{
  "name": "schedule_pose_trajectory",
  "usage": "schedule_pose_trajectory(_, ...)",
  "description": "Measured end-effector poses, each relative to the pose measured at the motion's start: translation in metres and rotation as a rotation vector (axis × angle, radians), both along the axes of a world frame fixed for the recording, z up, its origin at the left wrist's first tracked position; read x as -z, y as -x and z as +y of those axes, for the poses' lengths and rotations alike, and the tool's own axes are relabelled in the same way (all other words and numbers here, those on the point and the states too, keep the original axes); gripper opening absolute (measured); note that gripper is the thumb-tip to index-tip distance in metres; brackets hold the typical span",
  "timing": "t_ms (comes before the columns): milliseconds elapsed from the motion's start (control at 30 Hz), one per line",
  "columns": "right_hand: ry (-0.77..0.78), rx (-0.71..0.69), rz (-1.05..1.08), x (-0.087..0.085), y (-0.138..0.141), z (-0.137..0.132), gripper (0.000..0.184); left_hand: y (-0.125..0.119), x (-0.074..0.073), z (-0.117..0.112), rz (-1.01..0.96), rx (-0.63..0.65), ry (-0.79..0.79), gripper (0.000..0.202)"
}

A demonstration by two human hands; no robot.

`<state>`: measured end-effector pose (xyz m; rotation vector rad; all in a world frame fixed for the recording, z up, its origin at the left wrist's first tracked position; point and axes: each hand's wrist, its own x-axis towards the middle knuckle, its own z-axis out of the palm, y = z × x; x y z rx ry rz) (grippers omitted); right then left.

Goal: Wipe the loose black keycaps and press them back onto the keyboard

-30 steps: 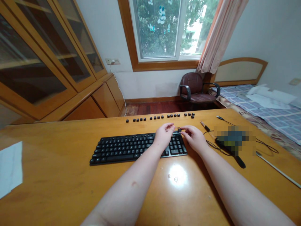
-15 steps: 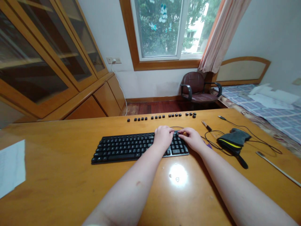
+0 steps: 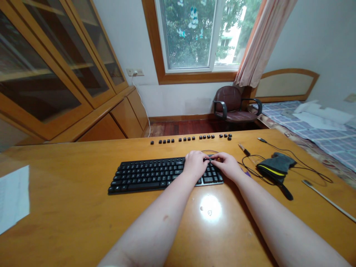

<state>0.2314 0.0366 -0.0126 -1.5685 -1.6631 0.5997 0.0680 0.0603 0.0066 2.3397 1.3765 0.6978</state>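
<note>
A black keyboard (image 3: 150, 176) lies on the wooden desk, its number pad at the right end. Over the pad's upper part, my left hand (image 3: 195, 163) is bent, with thumb and fingers drawn together at the keys. What those fingers hold, if anything, is hidden. Facing it from the right, my right hand (image 3: 226, 163) pinches what looks like a small black keycap (image 3: 210, 160) at the top of the pad. The fingertips of both hands nearly meet there. Several loose black keycaps (image 3: 189, 138) stand in a row of small groups along the desk's far edge.
To the right lie a grey-black pouch (image 3: 275, 165) with a yellow stripe, a coiled black cable (image 3: 251, 155), a brush with a brown tip (image 3: 244, 149) and a thin white-handled brush (image 3: 330, 200). Paper sheets (image 3: 13, 196) rest at the left. A chair (image 3: 229, 104) stands beyond the desk.
My left hand has shifted slightly right and down, its thumb now closer to the right hand's fingertips. The right hand stays at nearly the same spot.
</note>
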Motion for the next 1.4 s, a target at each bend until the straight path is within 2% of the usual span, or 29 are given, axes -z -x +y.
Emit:
schedule_pose_trajectory(133,0.048,0.003,0.095,0.0017,-0.001,0.001,0.024,-0.0007,0.0006,-0.001,-0.019,-0.015,0.006,0.016)
schedule_pose_trajectory(567,0.004,-0.064,0.06,0.0015,-0.0063,0.0037,0.022,-0.0012,-0.0012,-0.0021,-0.038,-0.017,0.029,0.015)
schedule_pose_trajectory(767,-0.002,-0.051,0.073,0.0065,-0.0091,0.006,0.023,-0.0011,0.0006,-0.0006,-0.11,-0.07,0.049,0.02)
schedule_pose_trajectory(967,-0.031,-0.074,0.076,0.0051,-0.0075,0.0052,0.021,-0.001,0.0022,0.0006,-0.052,-0.073,0.026,0.019)
schedule_pose_trajectory(1400,-0.022,-0.025,0.064,0.0055,-0.007,0.0046,0.022,-0.0004,0.0016,0.0002,-0.017,-0.064,0.001,0.018)
